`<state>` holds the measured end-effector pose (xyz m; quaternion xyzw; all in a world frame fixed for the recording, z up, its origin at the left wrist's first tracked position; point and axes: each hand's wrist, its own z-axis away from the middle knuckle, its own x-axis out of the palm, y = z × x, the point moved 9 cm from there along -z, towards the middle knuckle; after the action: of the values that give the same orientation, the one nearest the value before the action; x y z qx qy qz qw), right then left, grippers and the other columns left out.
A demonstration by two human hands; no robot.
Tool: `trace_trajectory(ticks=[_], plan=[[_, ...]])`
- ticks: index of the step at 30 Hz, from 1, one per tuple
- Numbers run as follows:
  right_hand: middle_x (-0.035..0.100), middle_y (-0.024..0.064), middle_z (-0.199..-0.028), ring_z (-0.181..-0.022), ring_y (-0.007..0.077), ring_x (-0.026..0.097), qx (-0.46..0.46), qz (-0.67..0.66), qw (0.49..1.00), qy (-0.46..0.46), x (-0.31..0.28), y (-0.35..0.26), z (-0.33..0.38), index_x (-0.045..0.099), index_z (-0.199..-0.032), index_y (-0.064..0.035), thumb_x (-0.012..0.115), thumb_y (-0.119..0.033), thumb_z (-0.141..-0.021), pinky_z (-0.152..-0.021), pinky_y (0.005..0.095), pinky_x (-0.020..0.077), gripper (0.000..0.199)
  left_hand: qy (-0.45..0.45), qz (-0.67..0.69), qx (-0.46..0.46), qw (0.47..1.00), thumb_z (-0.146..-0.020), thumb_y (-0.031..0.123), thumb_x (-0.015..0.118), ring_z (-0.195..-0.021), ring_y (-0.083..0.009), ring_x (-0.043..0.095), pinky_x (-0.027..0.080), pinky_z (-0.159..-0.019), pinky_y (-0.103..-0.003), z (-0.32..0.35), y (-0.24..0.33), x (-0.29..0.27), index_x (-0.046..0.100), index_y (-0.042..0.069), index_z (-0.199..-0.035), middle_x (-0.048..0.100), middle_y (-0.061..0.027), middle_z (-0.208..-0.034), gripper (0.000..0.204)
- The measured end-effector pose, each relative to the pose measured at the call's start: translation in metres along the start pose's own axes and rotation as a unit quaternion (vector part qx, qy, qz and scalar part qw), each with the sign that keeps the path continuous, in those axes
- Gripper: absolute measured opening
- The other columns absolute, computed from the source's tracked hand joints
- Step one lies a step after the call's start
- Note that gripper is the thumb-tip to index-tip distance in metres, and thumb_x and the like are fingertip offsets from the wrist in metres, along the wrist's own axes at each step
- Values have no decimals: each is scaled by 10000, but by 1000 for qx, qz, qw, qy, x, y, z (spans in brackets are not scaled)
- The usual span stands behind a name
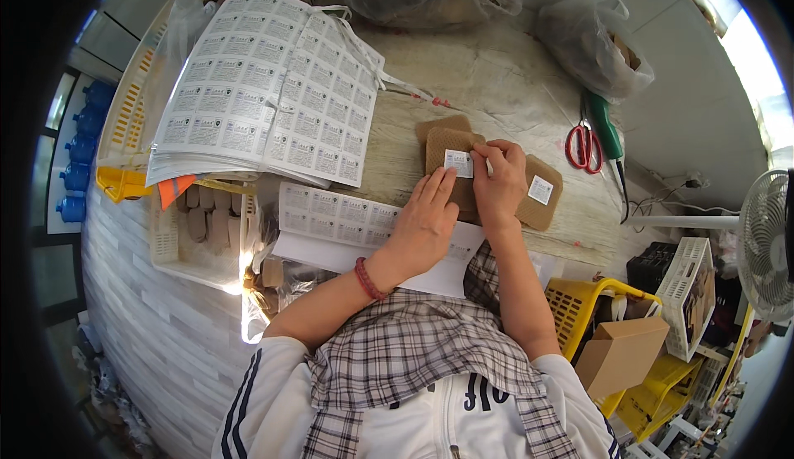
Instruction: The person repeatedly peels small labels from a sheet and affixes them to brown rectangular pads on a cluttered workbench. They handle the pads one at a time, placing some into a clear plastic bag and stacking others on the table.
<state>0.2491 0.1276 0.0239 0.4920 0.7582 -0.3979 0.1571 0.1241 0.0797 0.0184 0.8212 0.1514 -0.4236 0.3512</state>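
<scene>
A tan rectangular pad [442, 146] lies on the wooden table with a small white sticker [457, 163] on it. My left hand [424, 217] rests flat with its fingertips on the pad's lower edge, just below the sticker. My right hand [499, 179] presses its fingers on the pad beside the sticker's right edge. Another tan pad [542, 190] with its own white sticker lies to the right, partly under my right hand. A third pad [442, 123] peeks out behind.
A stack of white sticker sheets [265, 87] lies at the left, with a strip of sheets [331, 211] in front. Red-handled scissors [584, 146] and a green-handled tool [608, 128] lie right. Plastic bags [591, 41] sit behind. A white basket [198, 227] holds more pads; a fan [765, 244] stands right.
</scene>
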Motion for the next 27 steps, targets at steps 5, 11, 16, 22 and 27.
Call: trace_trajectory(ticks=[5, 11, 16, 22, 27], plan=[[662, 146, -885, -785, 344, 645, 115, -102, 988, -29, 6, 25, 12, 615, -977, -59, 627, -94, -933, -680, 426, 510, 57, 3, 22, -3, 1000, -839, 25, 572, -1387, -468, 337, 302, -1140, -549, 3, 3, -3, 539, -38, -826, 400, -335, -1437, 72], [687, 189, -865, -766, 393, 668, 167, -123, 978, -15, -22, 50, 1, 557, -1045, -50, 559, -109, -982, -667, 471, 511, 86, -1, 23, -14, 1000, -849, 46, 594, -1393, -468, 330, 301, -1140, -543, 10, -1, 2, 544, -25, -829, 403, -327, -1440, 89], [680, 166, -1002, -918, 369, 651, 149, 75, 983, 73, -83, 87, -2, 594, -1110, -72, 616, -83, -928, -769, 447, 514, 184, 53, 49, -13, 997, -845, 67, 627, -1217, -406, 467, 397, -1017, -487, 10, -4, -6, 577, -9, -832, 525, -231, -1264, 92], [653, 76, -1075, -1017, 307, 601, -80, -9, 996, -42, -76, -19, 41, 682, -1083, -99, 730, -37, -781, -831, 410, 493, 312, 54, 74, -39, 995, -844, 97, 659, -894, -311, 524, 430, -785, -430, 12, -7, -11, 621, 41, -829, 547, -96, -908, 69], [659, 65, -979, -857, 262, 622, -91, -96, 986, -98, -44, -36, 82, 716, -981, -87, 761, -54, -734, -745, 369, 504, 254, 37, 108, -78, 990, -855, 109, 664, -820, -309, 546, 443, -733, -419, 15, -15, -3, 641, 44, -827, 555, -95, -828, 74]])
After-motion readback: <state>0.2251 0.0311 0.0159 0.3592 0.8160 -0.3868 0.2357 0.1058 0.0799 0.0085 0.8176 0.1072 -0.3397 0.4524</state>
